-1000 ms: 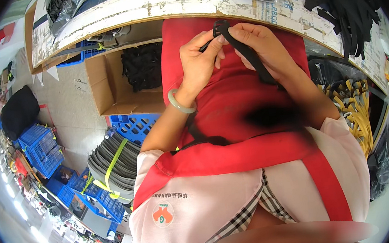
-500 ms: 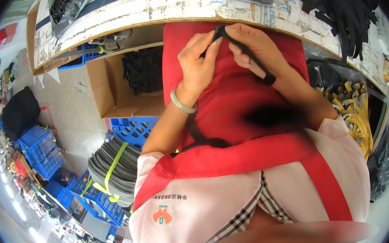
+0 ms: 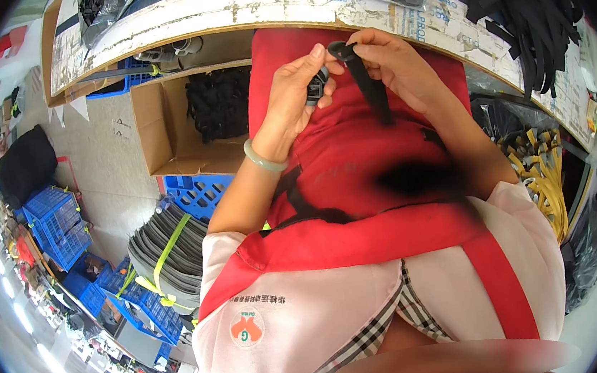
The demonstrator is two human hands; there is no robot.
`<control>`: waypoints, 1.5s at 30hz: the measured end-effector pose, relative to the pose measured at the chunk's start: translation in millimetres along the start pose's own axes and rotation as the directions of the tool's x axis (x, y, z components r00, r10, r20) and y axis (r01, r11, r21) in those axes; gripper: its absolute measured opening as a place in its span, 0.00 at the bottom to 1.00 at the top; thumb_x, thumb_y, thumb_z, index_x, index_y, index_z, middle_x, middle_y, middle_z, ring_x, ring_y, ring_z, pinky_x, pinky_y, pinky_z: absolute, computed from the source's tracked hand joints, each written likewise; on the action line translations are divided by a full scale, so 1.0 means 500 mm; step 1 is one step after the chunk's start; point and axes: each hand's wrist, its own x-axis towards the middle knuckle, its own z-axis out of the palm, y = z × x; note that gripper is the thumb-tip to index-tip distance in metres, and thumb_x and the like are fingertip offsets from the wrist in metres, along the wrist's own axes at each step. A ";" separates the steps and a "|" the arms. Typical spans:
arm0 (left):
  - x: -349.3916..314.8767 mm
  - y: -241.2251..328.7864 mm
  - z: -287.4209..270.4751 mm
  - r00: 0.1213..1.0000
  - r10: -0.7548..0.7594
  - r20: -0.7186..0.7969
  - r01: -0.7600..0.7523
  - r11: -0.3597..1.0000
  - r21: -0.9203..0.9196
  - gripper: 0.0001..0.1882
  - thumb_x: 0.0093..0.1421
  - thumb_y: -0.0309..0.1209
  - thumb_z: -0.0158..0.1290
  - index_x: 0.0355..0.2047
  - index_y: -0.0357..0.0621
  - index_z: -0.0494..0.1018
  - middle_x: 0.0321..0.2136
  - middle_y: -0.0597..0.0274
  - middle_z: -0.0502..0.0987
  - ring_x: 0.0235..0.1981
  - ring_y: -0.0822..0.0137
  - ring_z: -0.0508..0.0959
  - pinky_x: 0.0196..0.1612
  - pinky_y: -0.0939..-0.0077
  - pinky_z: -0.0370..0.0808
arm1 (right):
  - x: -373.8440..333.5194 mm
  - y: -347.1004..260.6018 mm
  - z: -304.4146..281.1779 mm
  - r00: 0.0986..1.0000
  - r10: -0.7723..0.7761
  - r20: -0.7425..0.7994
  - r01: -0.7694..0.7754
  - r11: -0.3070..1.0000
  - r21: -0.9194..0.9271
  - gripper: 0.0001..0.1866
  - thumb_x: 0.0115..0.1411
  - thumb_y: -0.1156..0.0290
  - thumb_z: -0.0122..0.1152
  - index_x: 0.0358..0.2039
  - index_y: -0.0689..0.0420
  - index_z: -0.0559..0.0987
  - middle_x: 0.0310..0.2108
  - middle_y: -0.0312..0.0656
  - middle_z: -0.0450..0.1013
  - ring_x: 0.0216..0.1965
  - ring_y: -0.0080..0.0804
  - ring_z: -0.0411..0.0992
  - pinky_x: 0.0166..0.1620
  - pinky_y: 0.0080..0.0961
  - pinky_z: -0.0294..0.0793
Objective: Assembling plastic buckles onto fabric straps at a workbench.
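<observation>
Over the red apron point(image 3: 353, 159) on my lap, my right hand point(image 3: 398, 69) pinches a short black webbing strap point(image 3: 371, 93) near its upper, folded end. The strap's other end hangs down toward me. My left hand point(image 3: 290, 97), with a pale bangle at the wrist, is closed around a small dark plastic buckle point(image 3: 316, 88), partly hidden by the fingers. Its thumb and fingertip are raised close to the strap's top end. Whether they touch it, I cannot tell.
The worn white workbench point(image 3: 225, 22) edge runs just beyond my hands. Black straps point(image 3: 531, 27) hang over it at the right, above yellow strips point(image 3: 538, 170). Left stand a cardboard box point(image 3: 163, 127) of black pieces, grey strips point(image 3: 172, 252) tied in a bundle, and blue crates point(image 3: 58, 224).
My hands have moved slightly apart. The strap, earlier slanting to the right below my right hand, now hangs nearly straight down, and the buckle shows in my left hand.
</observation>
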 end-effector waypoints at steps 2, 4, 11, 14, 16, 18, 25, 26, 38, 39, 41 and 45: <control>0.000 -0.006 0.006 1.000 -0.013 -0.014 0.013 1.000 -0.005 0.13 0.61 0.31 0.55 0.40 0.32 0.75 0.27 0.57 0.77 0.19 0.74 0.72 0.15 0.85 0.66 | 0.001 0.008 -0.001 1.000 -0.009 -0.006 0.009 0.998 -0.058 0.09 0.64 0.69 0.54 0.42 0.59 0.74 0.32 0.35 0.72 0.36 0.20 0.72 0.40 0.17 0.70; -0.001 -0.008 0.009 0.999 -0.028 -0.027 0.027 1.000 -0.010 0.12 0.61 0.30 0.56 0.39 0.32 0.76 0.26 0.57 0.77 0.19 0.74 0.73 0.15 0.85 0.66 | 0.003 0.026 -0.012 0.940 -0.339 0.023 0.305 0.811 -0.500 0.06 0.62 0.74 0.55 0.38 0.61 0.77 0.33 0.35 0.72 0.41 0.21 0.71 0.48 0.19 0.68; -0.005 -0.003 0.016 0.970 0.235 -0.065 -0.215 0.949 0.233 0.11 0.61 0.27 0.55 0.40 0.32 0.76 0.24 0.58 0.78 0.14 0.72 0.72 0.13 0.83 0.65 | -0.051 -0.015 0.060 0.845 -0.534 -0.031 0.472 0.771 -0.427 0.06 0.60 0.74 0.59 0.38 0.60 0.79 0.27 0.32 0.72 0.24 0.17 0.69 0.28 0.12 0.69; -0.008 -0.013 0.019 0.940 0.334 -0.073 -0.309 0.921 0.235 0.10 0.60 0.25 0.56 0.41 0.32 0.76 0.23 0.57 0.78 0.15 0.73 0.72 0.14 0.84 0.66 | -0.031 -0.009 0.033 0.946 -0.314 -0.080 0.217 0.799 -0.561 0.08 0.60 0.74 0.58 0.40 0.61 0.77 0.23 0.33 0.71 0.18 0.16 0.66 0.22 0.12 0.66; -0.013 -0.019 0.017 0.920 0.393 0.004 -0.369 0.860 0.352 0.08 0.60 0.24 0.56 0.39 0.33 0.77 0.26 0.61 0.77 0.17 0.76 0.73 0.14 0.86 0.66 | -0.033 -0.001 0.031 0.961 -0.249 -0.124 0.137 0.811 -0.569 0.10 0.61 0.73 0.57 0.43 0.62 0.75 0.22 0.33 0.71 0.18 0.16 0.67 0.21 0.13 0.67; -0.018 -0.026 0.019 0.892 0.449 0.042 -0.427 0.812 0.398 0.08 0.59 0.23 0.56 0.39 0.33 0.78 0.27 0.61 0.75 0.17 0.77 0.73 0.15 0.86 0.66 | -0.025 0.004 0.039 0.955 -0.264 -0.131 0.162 0.841 -0.516 0.11 0.62 0.72 0.57 0.43 0.62 0.74 0.22 0.33 0.70 0.18 0.16 0.67 0.20 0.13 0.67; -0.034 -0.004 -0.009 0.869 0.465 0.171 -0.485 0.728 0.485 0.08 0.59 0.21 0.55 0.39 0.34 0.78 0.28 0.62 0.73 0.18 0.78 0.72 0.15 0.86 0.66 | 0.006 0.004 0.008 0.987 0.151 0.051 -0.144 0.982 -0.125 0.12 0.63 0.64 0.57 0.35 0.61 0.75 0.21 0.32 0.69 0.16 0.17 0.66 0.19 0.14 0.66; -0.042 0.001 -0.013 0.869 0.464 0.171 -0.484 0.727 0.487 0.08 0.59 0.21 0.55 0.39 0.34 0.78 0.28 0.62 0.73 0.18 0.78 0.72 0.15 0.86 0.66 | 0.010 0.004 -0.003 0.954 0.246 0.169 -0.233 0.968 -0.092 0.12 0.63 0.63 0.57 0.34 0.60 0.76 0.21 0.32 0.68 0.16 0.17 0.66 0.19 0.14 0.66; -0.265 0.194 -0.213 0.727 0.596 -0.339 0.180 0.311 0.933 0.10 0.61 0.29 0.54 0.42 0.42 0.79 0.26 0.67 0.77 0.18 0.80 0.71 0.19 0.87 0.65 | 0.015 0.040 -0.015 0.996 0.062 0.065 -0.018 0.842 -0.539 0.08 0.64 0.67 0.55 0.35 0.59 0.76 0.23 0.31 0.70 0.23 0.14 0.66 0.26 0.12 0.66; -0.242 0.192 -0.201 0.665 0.641 -0.383 0.201 0.340 0.918 0.11 0.62 0.30 0.54 0.43 0.43 0.79 0.28 0.68 0.78 0.19 0.81 0.71 0.19 0.87 0.66 | 0.018 0.047 -0.008 0.996 0.057 0.068 -0.012 0.842 -0.540 0.08 0.64 0.67 0.55 0.35 0.59 0.76 0.23 0.31 0.70 0.23 0.14 0.66 0.26 0.12 0.66; -0.166 0.164 -0.155 0.786 0.575 -0.228 -0.024 0.397 0.918 0.10 0.62 0.30 0.53 0.40 0.43 0.80 0.26 0.72 0.76 0.21 0.82 0.70 0.20 0.88 0.66 | 0.016 0.056 0.007 0.990 0.075 0.119 0.000 0.846 -0.533 0.08 0.63 0.68 0.56 0.35 0.59 0.76 0.24 0.31 0.70 0.23 0.15 0.66 0.27 0.13 0.66; 0.031 0.113 -0.017 0.702 0.639 0.313 -0.421 0.019 0.907 0.13 0.59 0.32 0.57 0.41 0.38 0.78 0.25 0.60 0.78 0.23 0.75 0.73 0.29 0.79 0.71 | 0.011 0.056 0.015 0.990 0.041 0.137 0.057 0.768 -0.638 0.07 0.62 0.69 0.56 0.32 0.60 0.75 0.22 0.34 0.70 0.23 0.19 0.66 0.28 0.19 0.67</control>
